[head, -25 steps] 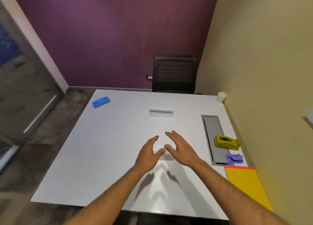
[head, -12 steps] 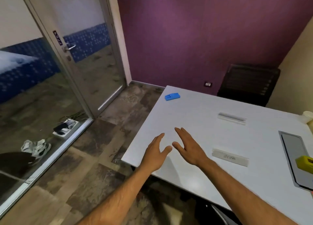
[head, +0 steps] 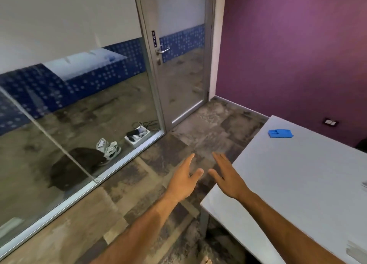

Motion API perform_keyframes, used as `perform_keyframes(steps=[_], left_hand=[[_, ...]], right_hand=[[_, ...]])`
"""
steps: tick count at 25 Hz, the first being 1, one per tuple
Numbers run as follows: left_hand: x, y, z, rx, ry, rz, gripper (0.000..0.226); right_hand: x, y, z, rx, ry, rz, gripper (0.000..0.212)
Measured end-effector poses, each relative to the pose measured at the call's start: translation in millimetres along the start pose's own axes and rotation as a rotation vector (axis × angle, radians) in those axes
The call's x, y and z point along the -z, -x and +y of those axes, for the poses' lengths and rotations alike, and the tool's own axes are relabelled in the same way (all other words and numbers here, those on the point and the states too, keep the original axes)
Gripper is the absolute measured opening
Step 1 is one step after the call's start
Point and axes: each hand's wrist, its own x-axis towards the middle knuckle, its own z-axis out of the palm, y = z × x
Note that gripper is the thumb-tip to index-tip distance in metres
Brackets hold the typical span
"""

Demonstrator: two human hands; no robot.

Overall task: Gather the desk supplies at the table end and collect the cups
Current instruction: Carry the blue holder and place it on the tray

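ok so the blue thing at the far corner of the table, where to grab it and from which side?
Probably the long edges of the blue stapler-like block, pinched from above: it lies flat and low on the white table, so no underside is reachable. The right hand is nearer; both hands are open and empty, the left hand over the floor.

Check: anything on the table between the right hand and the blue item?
Nothing: in the head view, only bare white table lies between the right hand and the blue item.
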Motion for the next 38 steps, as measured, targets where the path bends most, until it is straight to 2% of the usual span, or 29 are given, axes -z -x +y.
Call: perform_keyframes(steps=[6, 10, 16, 21, 23, 29, 38], left_hand=[[89, -98, -19, 0.022, -0.077, 0.127, 0.073], [125, -162, -25, 0.062, -0.101, 0.149, 0.086], [155, -297, -38, -0.034, -0.091, 0.037, 0.068], [165, -431, -25, -0.169, -0.144, -0.153, 0.064], [161, -477, -16, -0.236, -0.136, -0.274, 0.065], [105, -592, 15, -0.282, -0.079, -0.533, 0.069], [-2, -716, 108, -0.44, -0.114, -0.642, 0.067]], right_hand=[[-26, -143, -48, 0.17, 0.079, -0.072, 0.071], [-32, -222, -57, 0.167, 0.101, -0.103, 0.072], [-36, -342, -48, 0.099, 0.104, -0.042, 0.072], [-23, -431, -25, -0.096, 0.089, 0.117, 0.076], [-13, -456, -13, -0.174, 0.097, 0.205, 0.073], [36, -496, 33, -0.401, 0.069, 0.387, 0.073], [137, -542, 132, -0.523, 0.055, 0.52, 0.071]])
